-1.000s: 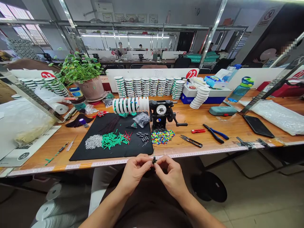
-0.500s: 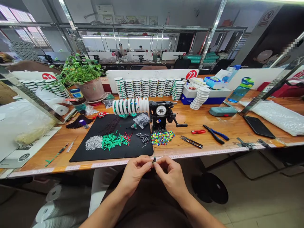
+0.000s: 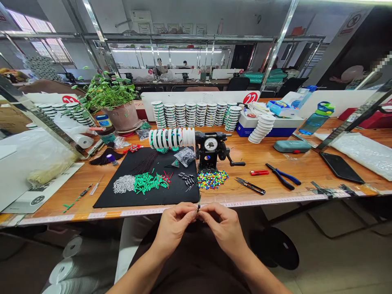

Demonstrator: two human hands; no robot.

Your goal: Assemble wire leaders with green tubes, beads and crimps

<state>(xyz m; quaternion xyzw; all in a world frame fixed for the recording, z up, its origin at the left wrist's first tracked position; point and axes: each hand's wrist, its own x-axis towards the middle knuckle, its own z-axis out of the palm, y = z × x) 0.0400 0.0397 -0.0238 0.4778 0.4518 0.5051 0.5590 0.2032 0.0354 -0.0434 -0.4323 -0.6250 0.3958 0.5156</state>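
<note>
My left hand (image 3: 172,228) and my right hand (image 3: 226,226) meet just in front of the table edge. Their fingertips pinch a small dark piece (image 3: 199,208) with a thin green tip sticking up; most of it is hidden. On the black mat (image 3: 107,199) beyond lie silver bits (image 3: 123,184), short green tubes (image 3: 147,183), red pieces (image 3: 167,177) and small black parts with thin pins (image 3: 186,178). Colourful beads (image 3: 212,179) are heaped beside the mat. Behind them stands a hand-cranked winder (image 3: 211,149) carrying white spools (image 3: 171,138).
To the right lie tweezers (image 3: 250,185), a red-cased tool (image 3: 259,172), pliers (image 3: 283,176) and a phone (image 3: 341,167). Stacked spools (image 3: 201,114) line the back partition. A potted plant (image 3: 121,116) and a plastic bag (image 3: 45,149) occupy the left.
The view has shifted slightly, so the table sits a little further right and lower. Both hands keep their pinch; the thin green tip now shows higher above the fingertips.
</note>
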